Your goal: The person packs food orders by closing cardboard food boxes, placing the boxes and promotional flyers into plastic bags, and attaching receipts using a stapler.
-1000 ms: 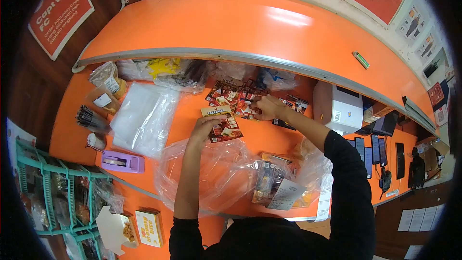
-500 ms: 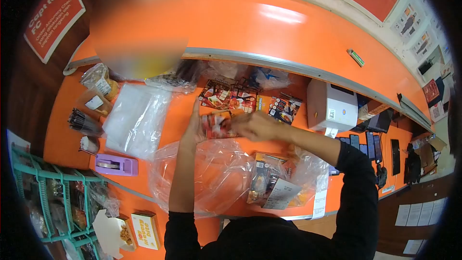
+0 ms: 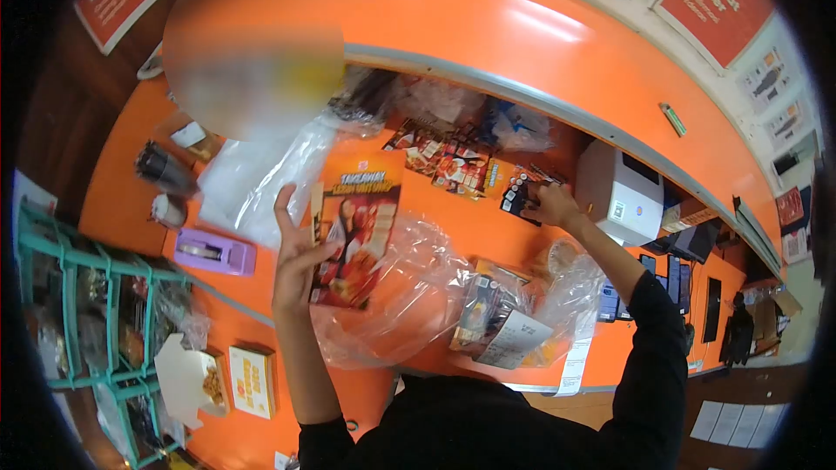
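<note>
My left hand (image 3: 300, 265) is closed on an orange and red takeaway flyer (image 3: 359, 239), held upright with the thumb across its front. Across the counter, my right hand (image 3: 553, 204) has its fingers closed at the edge of a dark flyer (image 3: 515, 198). Several food flyers (image 3: 460, 172) lie to the left of that hand. Under the raised flyer spreads a clear plastic bag (image 3: 409, 296). A filled clear bag (image 3: 570, 296) with packets and a printed receipt (image 3: 515, 339) on it rests near my body.
A white label printer (image 3: 620, 191) stands right of my right hand, with phones (image 3: 679, 283) beyond it. On the left are a purple tape dispenser (image 3: 213, 252), plastic sheets (image 3: 252, 187), a cup of black straws (image 3: 165, 170) and a green rack (image 3: 65, 296). A raised orange shelf (image 3: 435, 9) runs along the back.
My left hand has lifted the flyer upright and turned its front toward me. My right hand has left it and reached right to the dark flyer. The view has shifted slightly.
</note>
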`<state>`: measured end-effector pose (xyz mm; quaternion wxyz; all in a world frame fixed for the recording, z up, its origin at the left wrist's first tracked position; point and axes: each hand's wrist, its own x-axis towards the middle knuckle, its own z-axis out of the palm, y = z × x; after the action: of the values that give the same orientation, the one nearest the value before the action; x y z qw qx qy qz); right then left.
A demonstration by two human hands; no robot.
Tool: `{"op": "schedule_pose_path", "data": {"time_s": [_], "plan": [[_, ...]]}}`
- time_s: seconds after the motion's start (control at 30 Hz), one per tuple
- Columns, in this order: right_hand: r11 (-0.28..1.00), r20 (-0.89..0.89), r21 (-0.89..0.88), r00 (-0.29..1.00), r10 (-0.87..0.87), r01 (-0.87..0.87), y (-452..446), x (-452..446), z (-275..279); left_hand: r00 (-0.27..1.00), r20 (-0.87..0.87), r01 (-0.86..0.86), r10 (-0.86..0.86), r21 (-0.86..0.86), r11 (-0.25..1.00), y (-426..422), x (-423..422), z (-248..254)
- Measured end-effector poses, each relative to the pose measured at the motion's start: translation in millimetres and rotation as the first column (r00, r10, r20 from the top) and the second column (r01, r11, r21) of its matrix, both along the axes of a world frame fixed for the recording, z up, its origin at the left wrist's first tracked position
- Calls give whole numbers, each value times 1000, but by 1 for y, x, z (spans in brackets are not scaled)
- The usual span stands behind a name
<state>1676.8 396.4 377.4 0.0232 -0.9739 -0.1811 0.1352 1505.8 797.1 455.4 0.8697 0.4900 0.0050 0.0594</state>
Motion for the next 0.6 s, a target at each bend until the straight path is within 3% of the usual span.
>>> {"op": "schedule_pose_path", "data": {"time_s": [0.07,0.1,0.13,0.2,0.3,0.33,0.4,0.43,0.47,0.53,0.6], "plan": [[996,5,11,996,87,-87,-9,2,-3,999,23,46,-44,-97,994,20,-30,-19],[985,27,86,989,146,-148,-17,6,-9,998,47,-45,43,46,998,28,-42,-39],[965,51,160,978,200,-206,-19,6,-9,997,43,-62,60,44,997,30,-55,-39],[976,17,90,980,198,-199,-20,7,-9,978,-173,152,-119,188,970,31,-76,-38],[990,117,101,989,85,-97,-23,8,-7,968,-230,138,-104,137,981,12,-92,-43],[996,150,82,989,14,-26,-12,3,5,951,-277,171,-136,106,980,11,-99,-45],[973,284,227,958,-28,-38,22,-20,47,921,-370,187,-125,138,973,4,-111,-45],[930,240,365,969,-63,-30,57,-51,92,900,-421,170,-114,99,980,-6,-113,-46],[871,180,491,979,-96,-5,92,-91,122,894,-433,100,-120,-69,993,-21,-113,-34],[780,368,358,845,388,-514,112,-148,116,889,-431,22,-153,-294,955,-44,-113,-24],[471,426,209,513,745,-857,159,-189,127,897,-418,-19,-142,-359,933,-62,-116,-35]]}}
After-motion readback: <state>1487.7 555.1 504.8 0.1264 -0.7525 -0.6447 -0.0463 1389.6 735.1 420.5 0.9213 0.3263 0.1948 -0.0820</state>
